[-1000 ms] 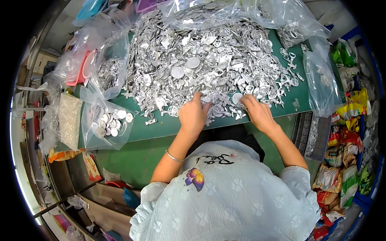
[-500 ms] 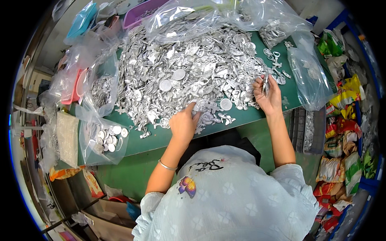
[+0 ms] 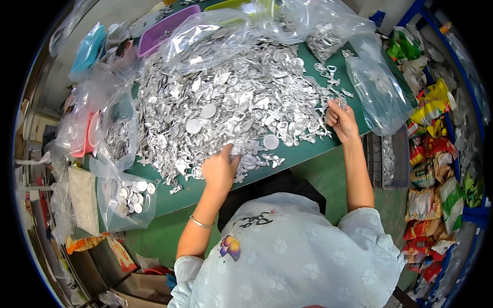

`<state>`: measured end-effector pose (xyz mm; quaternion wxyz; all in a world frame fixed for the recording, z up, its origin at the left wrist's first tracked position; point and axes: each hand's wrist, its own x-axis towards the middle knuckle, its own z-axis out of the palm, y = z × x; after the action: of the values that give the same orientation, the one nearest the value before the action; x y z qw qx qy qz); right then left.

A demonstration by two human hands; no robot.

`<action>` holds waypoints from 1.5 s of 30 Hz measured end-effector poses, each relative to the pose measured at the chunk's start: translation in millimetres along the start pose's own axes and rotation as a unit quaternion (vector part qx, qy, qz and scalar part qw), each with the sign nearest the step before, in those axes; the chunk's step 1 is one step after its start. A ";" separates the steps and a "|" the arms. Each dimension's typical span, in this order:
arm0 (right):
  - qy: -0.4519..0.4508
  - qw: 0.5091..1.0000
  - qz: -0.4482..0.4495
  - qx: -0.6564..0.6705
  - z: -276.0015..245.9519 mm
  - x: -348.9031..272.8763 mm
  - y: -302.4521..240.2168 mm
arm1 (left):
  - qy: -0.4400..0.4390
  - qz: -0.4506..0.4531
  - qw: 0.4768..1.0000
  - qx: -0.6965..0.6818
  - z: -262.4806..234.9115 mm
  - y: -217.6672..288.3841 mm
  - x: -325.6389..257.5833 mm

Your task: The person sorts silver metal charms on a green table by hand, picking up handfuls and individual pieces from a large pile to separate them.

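A broad heap of small silver metal castings point(image 3: 226, 97), some shaped like discs, rings and crosses, covers much of the green table point(image 3: 328, 150). At the heap's near edge, my left hand point(image 3: 219, 170) is palm down with its index finger stretched onto the pieces and the thumb apart. Nothing shows held in it. My right hand point(image 3: 341, 123) is raised by the heap's right side, fingers closed in a pinch on a small silver metal piece point(image 3: 342, 103). Its exact shape is partly hidden by the fingers. A round silver disc point(image 3: 270, 142) lies right of my left hand.
A clear bag of round silver pieces point(image 3: 134, 197) lies at the near left corner. A purple bin point(image 3: 154, 38) and plastic bags point(image 3: 205, 38) stand behind the heap. Another clear bag point(image 3: 377, 95) lies at right, above a grey crate point(image 3: 390, 164). Colourful packets point(image 3: 426, 205) fill the right-side shelf.
The view has shifted, so the table appears further left. My right hand has turned and its fingers have curled further around the metal piece. My left hand stays on the heap's near edge.
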<state>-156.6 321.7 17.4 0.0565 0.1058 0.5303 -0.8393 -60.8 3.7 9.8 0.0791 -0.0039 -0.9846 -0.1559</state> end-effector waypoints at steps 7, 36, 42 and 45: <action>0.020 0.999 -0.029 -0.023 -45.9 -11.4 -17.8 | 0.011 0.001 1.000 -0.022 2.4 -2.7 1.3; -0.009 0.681 -0.330 -0.654 -2.0 9.2 9.5 | -0.004 0.005 1.000 -0.005 -13.1 -18.4 14.0; 0.056 0.908 -0.282 -0.305 -47.4 12.5 -14.1 | 0.002 0.009 1.000 0.013 -23.3 -19.9 15.1; -0.006 0.988 -0.123 0.091 -78.2 -22.9 -46.8 | 0.012 -0.026 1.000 -0.002 -28.6 -24.1 17.8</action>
<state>-134.9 412.1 31.4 -0.0543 0.0394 0.4601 -0.8854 -74.7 -28.3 32.0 0.0865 0.0238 -0.9830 -0.1600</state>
